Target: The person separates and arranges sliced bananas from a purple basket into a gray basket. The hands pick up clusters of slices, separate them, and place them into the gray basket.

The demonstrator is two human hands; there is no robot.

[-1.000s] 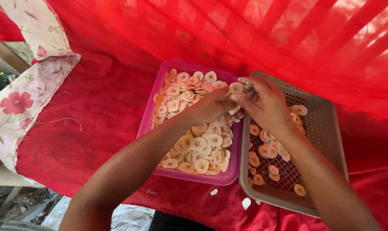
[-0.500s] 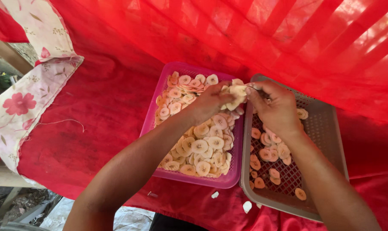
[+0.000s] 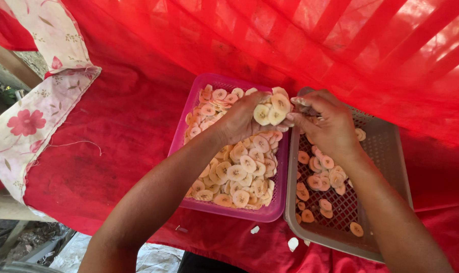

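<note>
My left hand (image 3: 244, 119) is closed on a small stack of pale round slices (image 3: 271, 108), held over the far right corner of a pink perforated basket (image 3: 189, 119) that is full of similar slices. My right hand (image 3: 324, 120) meets the stack from the right, its fingertips pinching at the outer slice. It hovers over the far end of a grey perforated basket (image 3: 389, 151) that holds a thin scatter of orange-pink slices (image 3: 320, 174). Both baskets lie side by side on a red cloth (image 3: 118, 126).
Red fabric (image 3: 300, 35) drapes up behind the baskets. A white floral cloth (image 3: 27, 116) hangs over the left edge. A few white scraps (image 3: 293, 243) lie on the red cloth near the front edge, below which ground and debris show.
Both hands have kept working together at the far corner between the baskets. The stack in my left hand now shows more plainly, with my right fingertips against it.
</note>
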